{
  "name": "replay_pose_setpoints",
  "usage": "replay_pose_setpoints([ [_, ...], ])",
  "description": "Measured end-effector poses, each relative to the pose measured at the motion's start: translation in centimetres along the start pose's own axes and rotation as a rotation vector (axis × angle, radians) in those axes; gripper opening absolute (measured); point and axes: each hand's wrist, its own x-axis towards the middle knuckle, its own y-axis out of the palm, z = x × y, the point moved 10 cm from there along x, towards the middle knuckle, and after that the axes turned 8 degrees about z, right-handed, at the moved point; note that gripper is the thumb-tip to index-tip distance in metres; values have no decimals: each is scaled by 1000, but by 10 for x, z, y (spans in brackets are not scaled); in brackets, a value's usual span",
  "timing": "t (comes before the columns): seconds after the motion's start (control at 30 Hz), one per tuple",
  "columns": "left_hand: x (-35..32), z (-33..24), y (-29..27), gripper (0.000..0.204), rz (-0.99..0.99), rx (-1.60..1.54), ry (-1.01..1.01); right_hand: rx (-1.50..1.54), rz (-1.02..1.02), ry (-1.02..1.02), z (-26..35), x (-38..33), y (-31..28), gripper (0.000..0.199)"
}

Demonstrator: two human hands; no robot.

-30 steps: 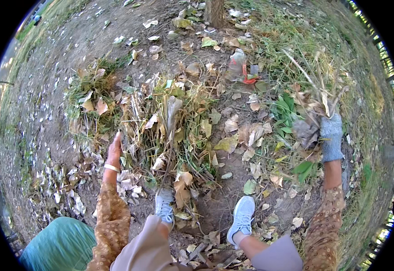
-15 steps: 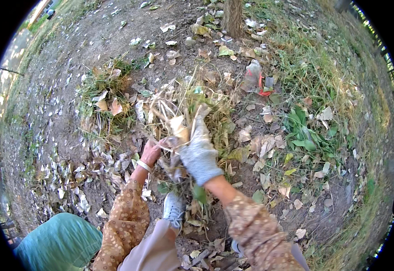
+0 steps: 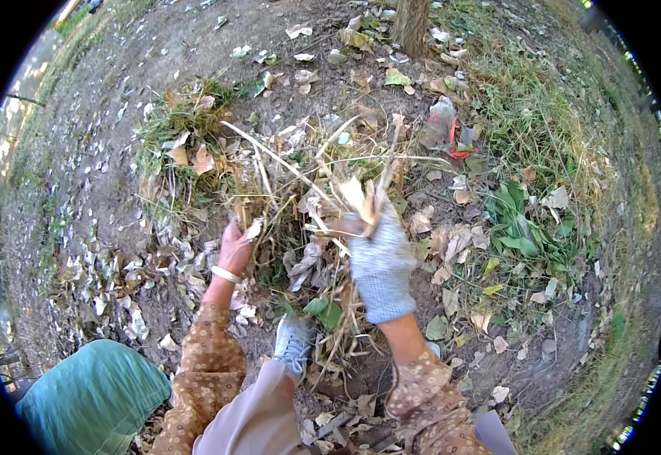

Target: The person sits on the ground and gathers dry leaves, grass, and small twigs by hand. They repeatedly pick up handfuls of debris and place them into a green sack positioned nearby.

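Observation:
My right hand (image 3: 382, 265), in a grey knit glove, is closed round a bundle of dry stalks (image 3: 372, 199). Long pale stems fan out from that grip over the ground, and a cream dry leaf stands among them. My left hand (image 3: 236, 250), bare with a white bangle at the wrist, is low at the left side of a heap of dry grass and stems (image 3: 289, 227). Its fingers are drawn together beside a small pale leaf; what they hold is partly hidden and smeared.
A grass clump (image 3: 183, 144) lies left of the heap, and pulled green leaves (image 3: 518, 224) lie to the right. A clear plastic wrapper with red (image 3: 443, 125) rests near a tree trunk (image 3: 411, 29). My shoe (image 3: 294, 343) stands below the heap; a green cloth-like thing (image 3: 95, 398) is lower left.
My right hand has moved right, away from my left, carrying the dry stalks, which now spread wider. My left hand has shifted slightly left and up. The view has tilted a little.

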Motion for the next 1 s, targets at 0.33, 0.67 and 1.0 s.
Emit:
replay_pose_setpoints([
  [0.33,-1,-73,89,37,303,219,242,-505,235,148,-65,-11,52,94],
  [0.67,33,86,-28,55,118,-138,-204,-655,286,313,-122,4,88,96],
  [1.0,24,103,-35,40,77,-543,-257,-204,278,266,-113,7,49,95],
])
